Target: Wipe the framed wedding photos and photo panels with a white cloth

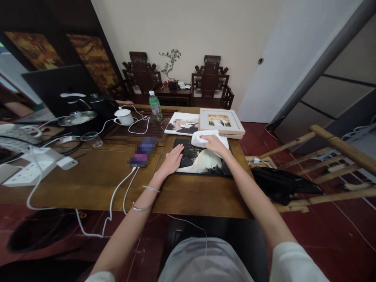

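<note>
A dark photo panel [194, 166] with a pale dress in its picture lies flat on the wooden table in front of me. My left hand [173, 159] rests with fingers stretched out on the panel's left edge. On its upper right part, my right hand [216, 145] grips a white cloth [199, 138] pressed against the surface. Beyond the panel, a white-edged photo print [179, 124] lies beside a pale picture frame [237, 124] holding a small photo. The frame sits partly over the print's right side, just behind the cloth.
A phone [142, 152] with a white cable lies left of my hand. Farther left are a power strip [26, 172], a clear cup [94, 140], a white lidded cup [123, 116], a green bottle [155, 106] and a laptop [58, 86]. A bamboo rack [293, 164] stands right.
</note>
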Tool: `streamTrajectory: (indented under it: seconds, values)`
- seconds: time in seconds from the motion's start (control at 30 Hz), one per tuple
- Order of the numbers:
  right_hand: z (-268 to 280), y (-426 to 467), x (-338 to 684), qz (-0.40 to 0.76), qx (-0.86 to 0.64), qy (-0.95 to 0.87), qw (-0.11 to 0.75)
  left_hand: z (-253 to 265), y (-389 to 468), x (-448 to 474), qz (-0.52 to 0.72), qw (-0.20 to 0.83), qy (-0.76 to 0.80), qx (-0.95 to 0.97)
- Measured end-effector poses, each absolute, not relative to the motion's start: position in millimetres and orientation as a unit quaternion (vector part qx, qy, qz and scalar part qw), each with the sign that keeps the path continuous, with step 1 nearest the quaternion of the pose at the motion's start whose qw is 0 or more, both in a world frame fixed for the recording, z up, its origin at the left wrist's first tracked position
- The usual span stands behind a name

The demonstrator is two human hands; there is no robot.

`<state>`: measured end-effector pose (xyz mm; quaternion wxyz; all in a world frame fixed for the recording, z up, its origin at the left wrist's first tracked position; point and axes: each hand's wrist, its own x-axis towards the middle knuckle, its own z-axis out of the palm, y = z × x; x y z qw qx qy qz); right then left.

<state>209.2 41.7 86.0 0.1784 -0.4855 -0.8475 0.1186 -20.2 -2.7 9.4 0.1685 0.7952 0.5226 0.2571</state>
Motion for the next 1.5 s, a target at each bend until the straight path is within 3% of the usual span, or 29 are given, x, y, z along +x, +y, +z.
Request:
streamTrajectory:
  seconds: [0.17,0.53,1.1,1.5]
  values:
    - [84,30,203,0.093,-0.501,-0.840,0.184,10,-3,-19,0.260,0.174,0.527,0.790]
    - [83,-118,206,0.153,-0.423,-0.884,0.128,6,-2,-19,0.269,0.151,0.521,0.796]
    - [89,59,180,0.114,-0.504,-0.840,0.166,5,0,-21,0.276,0.167,0.514,0.795]
    - [67,-117,191,0.106,-0.428,-0.893,0.089,6,-1,-18,0.270,0.155,0.524,0.793]
